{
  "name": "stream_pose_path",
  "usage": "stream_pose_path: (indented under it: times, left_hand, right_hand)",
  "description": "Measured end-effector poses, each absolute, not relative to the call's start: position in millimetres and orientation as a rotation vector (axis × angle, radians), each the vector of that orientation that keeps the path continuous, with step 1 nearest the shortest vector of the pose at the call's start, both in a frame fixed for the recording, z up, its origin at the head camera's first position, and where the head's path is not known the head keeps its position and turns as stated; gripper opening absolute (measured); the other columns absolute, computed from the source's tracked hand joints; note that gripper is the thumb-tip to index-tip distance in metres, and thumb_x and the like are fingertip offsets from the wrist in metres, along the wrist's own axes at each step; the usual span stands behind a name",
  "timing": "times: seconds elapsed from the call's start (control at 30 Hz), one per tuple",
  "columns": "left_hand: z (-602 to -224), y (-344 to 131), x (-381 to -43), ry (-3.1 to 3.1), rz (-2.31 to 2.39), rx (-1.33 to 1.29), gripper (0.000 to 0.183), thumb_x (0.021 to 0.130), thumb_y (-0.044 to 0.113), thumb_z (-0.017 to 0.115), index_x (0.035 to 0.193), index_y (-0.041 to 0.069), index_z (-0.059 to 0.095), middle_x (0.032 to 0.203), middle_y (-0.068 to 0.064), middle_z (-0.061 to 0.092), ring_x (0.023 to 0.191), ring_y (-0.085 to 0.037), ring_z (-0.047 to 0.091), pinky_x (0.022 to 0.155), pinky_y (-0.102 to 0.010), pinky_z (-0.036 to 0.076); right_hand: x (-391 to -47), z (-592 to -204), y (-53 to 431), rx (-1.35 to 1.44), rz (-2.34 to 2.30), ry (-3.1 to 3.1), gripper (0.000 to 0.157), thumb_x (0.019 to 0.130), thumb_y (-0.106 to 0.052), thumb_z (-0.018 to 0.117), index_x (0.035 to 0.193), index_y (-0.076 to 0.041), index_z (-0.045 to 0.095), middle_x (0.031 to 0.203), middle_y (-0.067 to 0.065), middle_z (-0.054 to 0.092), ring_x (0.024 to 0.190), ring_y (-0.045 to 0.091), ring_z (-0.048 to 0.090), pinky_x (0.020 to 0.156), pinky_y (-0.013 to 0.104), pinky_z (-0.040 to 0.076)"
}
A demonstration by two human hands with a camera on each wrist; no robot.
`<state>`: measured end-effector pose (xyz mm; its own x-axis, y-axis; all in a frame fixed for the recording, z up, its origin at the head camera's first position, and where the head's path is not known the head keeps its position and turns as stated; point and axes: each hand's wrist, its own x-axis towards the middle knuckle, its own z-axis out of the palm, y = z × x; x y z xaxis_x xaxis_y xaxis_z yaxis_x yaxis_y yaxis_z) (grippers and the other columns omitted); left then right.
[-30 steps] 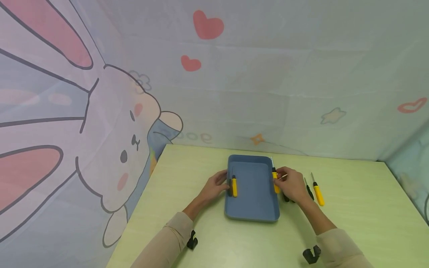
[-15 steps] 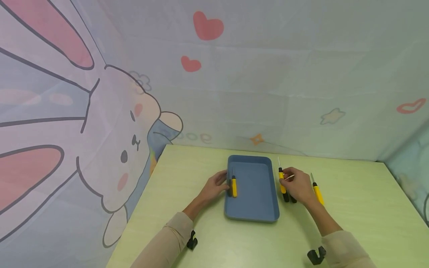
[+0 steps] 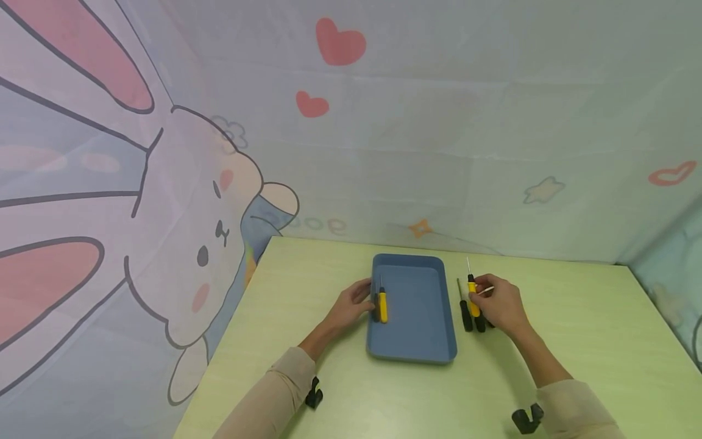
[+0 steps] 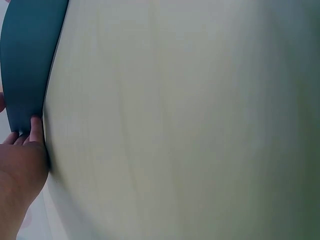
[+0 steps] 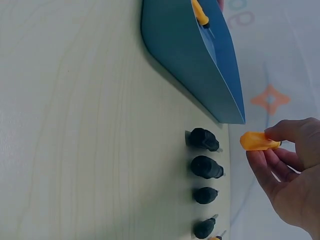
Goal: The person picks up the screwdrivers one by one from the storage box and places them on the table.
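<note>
My right hand pinches a yellow-handled screwdriver between thumb and fingers, its shaft pointing to the far side. In the right wrist view this yellow handle is in the air, just off the tray's corner. Below it, several black-handled screwdrivers lie in a row on the table, partly hidden by the hand. My left hand grips the left wall of a blue tray; in the left wrist view its fingers lie against the tray wall. Inside the tray, along its left side, rests another yellow-handled screwdriver.
The pale green table meets a printed cloth backdrop at the back and left. At the bottom edge of the right wrist view, beyond the black handles, part of another yellow handle shows. Black clips sit at both wrists.
My right hand has moved right with the yellow-handled screwdriver, away from the tray's right rim. A black-handled screwdriver beside the tray has come into sight. The left hand and tray have stayed put.
</note>
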<state>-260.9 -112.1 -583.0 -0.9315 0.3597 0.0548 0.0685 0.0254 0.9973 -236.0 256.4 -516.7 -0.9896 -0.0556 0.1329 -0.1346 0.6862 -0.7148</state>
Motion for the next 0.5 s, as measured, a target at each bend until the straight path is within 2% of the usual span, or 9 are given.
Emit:
stream_pose_path:
  times: [0.2,0.4,0.5]
  left_hand:
    - [-583.8,-112.2,-261.8,2.076,2.001,0.442,0.066,0.098,-0.008,0.061,0.159,-0.01,0.035,0.164,-0.031,0.037,0.154,-0.042,0.035,0.121,-0.05,0.04]
    - [-581.7,-112.9,-260.4,2.089,1.994,0.461,0.066,0.098,-0.007,0.06,0.158,-0.011,0.035,0.163,-0.031,0.037,0.153,-0.043,0.036,0.12,-0.048,0.042]
    - [-582.4,-113.1,-260.3,2.081,1.999,0.455,0.066,0.098,-0.007,0.061,0.159,-0.01,0.035,0.163,-0.031,0.038,0.153,-0.043,0.036,0.12,-0.049,0.042]
  right_hand:
    - [-238.1,-520.6,265.8,0.156,1.172,-2.783,0.036,0.094,-0.009,0.073,0.124,0.009,0.067,0.101,0.016,0.071,0.095,0.038,0.075,0.069,0.029,0.06]
    - [-238.7,-520.3,273.4,0.16,1.139,-2.776,0.035,0.095,-0.01,0.073,0.124,0.01,0.067,0.101,0.018,0.071,0.094,0.039,0.075,0.072,0.036,0.063]
    - [-238.1,-519.6,276.7,0.155,1.132,-2.787,0.036,0.096,-0.01,0.072,0.126,0.01,0.066,0.103,0.019,0.071,0.096,0.041,0.074,0.07,0.036,0.063]
